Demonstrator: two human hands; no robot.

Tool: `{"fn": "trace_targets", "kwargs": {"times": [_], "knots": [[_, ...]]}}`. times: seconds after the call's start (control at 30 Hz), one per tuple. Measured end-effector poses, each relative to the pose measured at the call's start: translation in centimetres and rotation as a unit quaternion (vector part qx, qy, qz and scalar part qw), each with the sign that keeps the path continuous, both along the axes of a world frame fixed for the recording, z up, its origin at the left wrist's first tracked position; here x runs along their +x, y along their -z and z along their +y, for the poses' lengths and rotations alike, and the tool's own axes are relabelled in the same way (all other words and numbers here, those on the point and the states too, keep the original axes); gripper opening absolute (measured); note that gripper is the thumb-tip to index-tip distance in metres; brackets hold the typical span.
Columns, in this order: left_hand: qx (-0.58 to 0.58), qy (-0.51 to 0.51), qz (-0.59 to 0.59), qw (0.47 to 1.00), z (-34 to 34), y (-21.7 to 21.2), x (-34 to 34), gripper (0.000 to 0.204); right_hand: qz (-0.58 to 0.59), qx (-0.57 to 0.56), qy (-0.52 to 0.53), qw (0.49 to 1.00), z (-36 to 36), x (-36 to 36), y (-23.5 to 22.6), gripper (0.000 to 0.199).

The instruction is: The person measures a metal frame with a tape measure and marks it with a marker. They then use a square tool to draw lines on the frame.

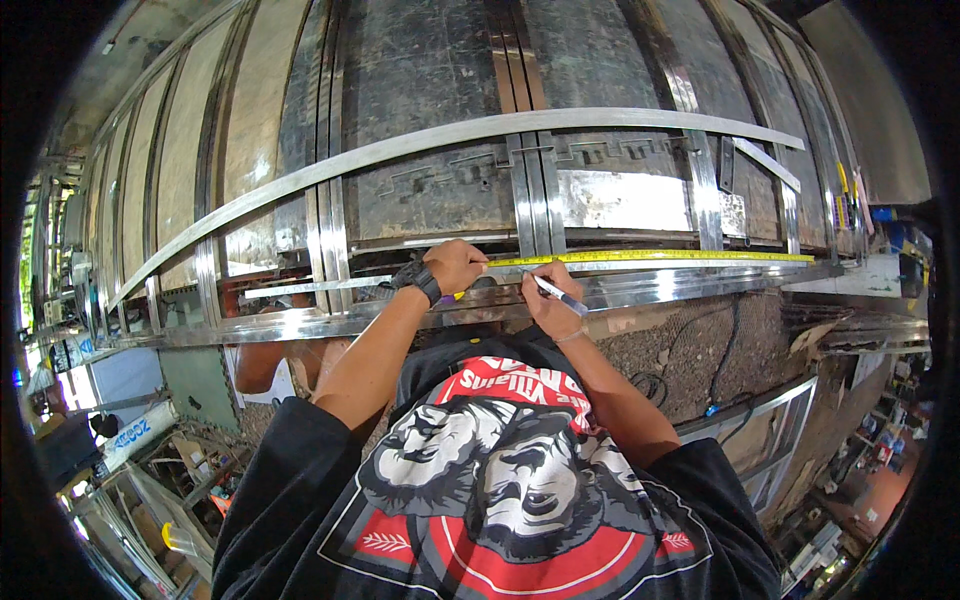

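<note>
My left hand (455, 268) is closed round a tape measure, its case mostly hidden under the fingers. From it the yellow tape blade (680, 257) runs out to the right along a thin metal bar (620, 266). Just right of that, my right hand (552, 302) grips a white pen (562, 294), and its fingers are at the bar's edge by the blade. A dark watch (416, 280) is on my left wrist. Below the bar a wider shiny metal rail (660, 287) crosses the bench front.
A long metal bar (400, 150) lies across several crosswise metal profiles (540, 200) on the worn bench top (420, 80). A metal frame (770, 430) leans at lower right near a dark cable (728, 350). Scrap profiles (150, 520) are piled at lower left.
</note>
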State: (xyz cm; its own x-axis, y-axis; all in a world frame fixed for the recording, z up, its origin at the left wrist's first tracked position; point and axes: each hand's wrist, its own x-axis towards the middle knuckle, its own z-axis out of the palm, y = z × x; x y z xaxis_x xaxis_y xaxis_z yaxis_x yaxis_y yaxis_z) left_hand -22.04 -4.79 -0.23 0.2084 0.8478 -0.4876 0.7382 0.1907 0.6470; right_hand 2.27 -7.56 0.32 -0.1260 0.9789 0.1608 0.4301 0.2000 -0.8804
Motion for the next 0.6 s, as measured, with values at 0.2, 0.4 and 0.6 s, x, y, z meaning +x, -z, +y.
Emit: {"fn": "trace_targets", "kwargs": {"times": [0.2,0.4,0.6], "knots": [[0.024,0.009,0.000,1.000,-0.13,0.40,-0.07,0.028,-0.005,0.004,-0.015,1.000,0.16,-0.47,-0.07,0.019],[0.015,0.007,-0.005,1.000,-0.09,0.25,-0.04,0.028,-0.026,0.029,-0.016,0.999,0.17,-0.65,0.00,0.018],[0.004,0.006,-0.007,1.000,0.00,0.24,-0.05,0.028,-0.010,0.015,-0.013,1.000,0.16,-0.72,0.23,0.018]]}}
